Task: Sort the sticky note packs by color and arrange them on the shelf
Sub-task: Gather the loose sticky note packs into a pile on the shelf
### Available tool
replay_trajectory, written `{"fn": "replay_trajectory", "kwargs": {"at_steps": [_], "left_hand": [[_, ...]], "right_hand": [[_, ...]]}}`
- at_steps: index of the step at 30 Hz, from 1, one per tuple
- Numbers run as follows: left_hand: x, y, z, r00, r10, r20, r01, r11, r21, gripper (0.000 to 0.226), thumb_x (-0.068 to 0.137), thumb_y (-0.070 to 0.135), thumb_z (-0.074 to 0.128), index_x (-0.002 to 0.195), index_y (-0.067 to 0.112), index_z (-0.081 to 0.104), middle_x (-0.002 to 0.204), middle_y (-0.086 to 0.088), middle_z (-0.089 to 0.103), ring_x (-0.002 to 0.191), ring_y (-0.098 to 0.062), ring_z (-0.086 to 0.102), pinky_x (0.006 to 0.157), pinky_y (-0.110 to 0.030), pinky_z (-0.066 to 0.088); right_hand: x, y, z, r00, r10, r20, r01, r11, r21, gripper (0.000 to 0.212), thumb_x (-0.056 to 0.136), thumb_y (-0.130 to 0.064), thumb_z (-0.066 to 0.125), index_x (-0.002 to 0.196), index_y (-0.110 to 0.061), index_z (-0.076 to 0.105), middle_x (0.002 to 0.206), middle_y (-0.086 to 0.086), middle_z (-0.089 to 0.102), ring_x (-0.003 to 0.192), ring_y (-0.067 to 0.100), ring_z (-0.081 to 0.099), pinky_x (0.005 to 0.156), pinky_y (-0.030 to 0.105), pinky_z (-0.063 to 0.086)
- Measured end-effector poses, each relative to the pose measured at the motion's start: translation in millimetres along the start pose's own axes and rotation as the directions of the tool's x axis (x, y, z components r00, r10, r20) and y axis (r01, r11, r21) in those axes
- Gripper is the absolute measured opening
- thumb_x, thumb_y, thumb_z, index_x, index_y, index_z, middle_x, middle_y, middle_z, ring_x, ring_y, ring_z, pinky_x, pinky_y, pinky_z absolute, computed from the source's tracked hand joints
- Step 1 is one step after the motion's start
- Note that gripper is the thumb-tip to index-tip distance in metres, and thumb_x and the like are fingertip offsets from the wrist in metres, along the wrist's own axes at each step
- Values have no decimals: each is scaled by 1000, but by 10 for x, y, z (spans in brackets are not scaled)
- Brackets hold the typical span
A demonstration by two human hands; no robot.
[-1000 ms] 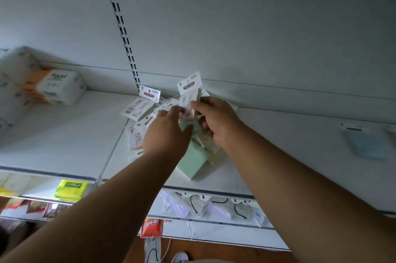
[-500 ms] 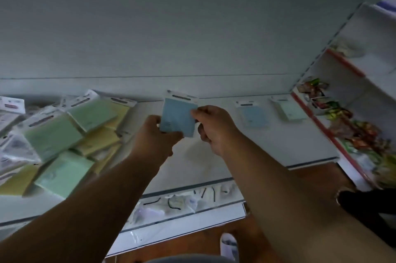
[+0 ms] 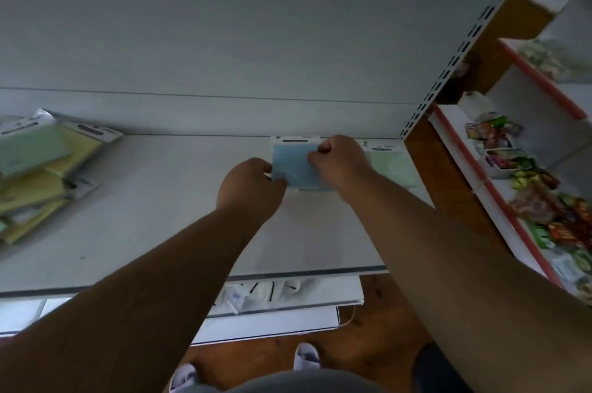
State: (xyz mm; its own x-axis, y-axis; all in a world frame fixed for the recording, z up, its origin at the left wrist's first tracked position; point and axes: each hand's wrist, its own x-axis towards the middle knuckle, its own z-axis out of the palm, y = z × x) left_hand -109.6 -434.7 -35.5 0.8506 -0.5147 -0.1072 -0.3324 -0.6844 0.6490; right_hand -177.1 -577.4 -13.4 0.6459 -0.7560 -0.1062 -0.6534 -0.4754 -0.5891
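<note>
A blue sticky note pack [image 3: 293, 163] with a white header card sits at the back right of the white shelf [image 3: 153, 216], over another blue pack whose edge shows beneath. My left hand [image 3: 251, 187] pinches its lower left corner. My right hand [image 3: 341, 158] grips its right side with curled fingers. A pale green pack [image 3: 389, 165] lies just right of it, partly behind my right hand. A heap of green and yellow packs [image 3: 41, 175] lies at the shelf's far left.
A slotted upright [image 3: 448, 72] and a brown panel bound the shelf on the right. Beyond stands a red-edged shelf of snack packets [image 3: 525, 168]. A lower shelf with small white items [image 3: 256, 293] juts out below. My shoes stand on the wooden floor.
Both hands took a blue pack from the heap and carried it right along the shelf. It now sits low at the back right, on the blue pack that lay there.
</note>
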Motion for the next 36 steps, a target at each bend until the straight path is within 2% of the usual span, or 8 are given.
{"fn": "replay_trajectory", "kwargs": {"at_steps": [5, 9, 12, 18, 25, 32, 34, 36], "left_hand": [[35, 247, 298, 998, -13, 61, 4, 990, 140, 26, 87, 37, 59, 104, 19, 66, 98, -2, 69, 91, -23, 63, 66, -28, 40], [37, 275, 370, 1000, -19, 22, 14, 979, 202, 35, 86, 48, 60, 106, 19, 67, 102, -2, 68, 94, -22, 62, 67, -28, 41], [18, 251, 355, 999, -9, -32, 14, 987, 160, 46, 84, 53, 62, 117, 21, 64, 110, 0, 67, 102, -20, 62, 74, -28, 44], [-199, -142, -23, 993, -53, -105, 62, 994, 91, 37, 87, 44, 61, 117, 25, 63, 106, 6, 68, 95, -15, 64, 80, -28, 51], [-237, -1175, -1035, 947, -184, -265, 195, 981, 17, 30, 86, 36, 59, 112, 26, 66, 101, 5, 69, 90, -18, 63, 71, -25, 43], [-125, -2114, -2095, 918, -123, -377, 134, 991, 3, 38, 85, 25, 61, 123, 22, 59, 123, -2, 56, 103, -27, 61, 79, -29, 41], [-72, -2292, -2260, 934, -108, -341, 127, 991, 32, 47, 85, 24, 61, 132, 20, 54, 136, -4, 48, 111, -27, 58, 87, -33, 45], [-15, -2406, -2338, 963, -121, -241, 141, 988, 68, 54, 85, 25, 60, 137, 19, 49, 142, -3, 44, 118, -28, 55, 94, -37, 45]], "right_hand": [[202, 235, -29, 996, 78, 41, -69, 982, -173, 13, 80, -25, 59, 74, -13, 56, 73, 12, 51, 73, 27, 56, 62, 26, 33], [227, 254, -21, 999, 50, -4, -49, 970, -239, 19, 86, -17, 57, 102, -10, 53, 102, 16, 63, 100, 34, 61, 71, 32, 39], [135, 226, -29, 998, -37, -56, 22, 967, -255, 17, 87, -16, 56, 100, -13, 47, 102, 11, 63, 97, 32, 60, 69, 33, 39], [-152, -266, 269, 963, -268, -10, 265, 957, -119, 13, 89, -29, 58, 94, -17, 57, 86, -2, 61, 77, 18, 55, 63, 27, 38], [-526, -1382, 1184, 903, -410, 127, 404, 912, 68, 14, 87, -35, 60, 86, -22, 59, 83, -5, 63, 79, 16, 59, 70, 31, 51], [-644, -2458, 2104, 951, -241, 196, 201, 959, 202, 19, 81, -32, 59, 97, -20, 60, 96, 2, 64, 88, 26, 60, 76, 29, 48], [-664, -2650, 2225, 969, -166, 184, 121, 964, 236, 39, 81, -32, 58, 118, -21, 60, 118, 5, 64, 105, 28, 62, 91, 35, 51], [-672, -2791, 2310, 972, -154, 178, 125, 978, 168, 40, 86, -30, 56, 124, -16, 58, 124, 7, 62, 115, 28, 58, 92, 31, 47]]}}
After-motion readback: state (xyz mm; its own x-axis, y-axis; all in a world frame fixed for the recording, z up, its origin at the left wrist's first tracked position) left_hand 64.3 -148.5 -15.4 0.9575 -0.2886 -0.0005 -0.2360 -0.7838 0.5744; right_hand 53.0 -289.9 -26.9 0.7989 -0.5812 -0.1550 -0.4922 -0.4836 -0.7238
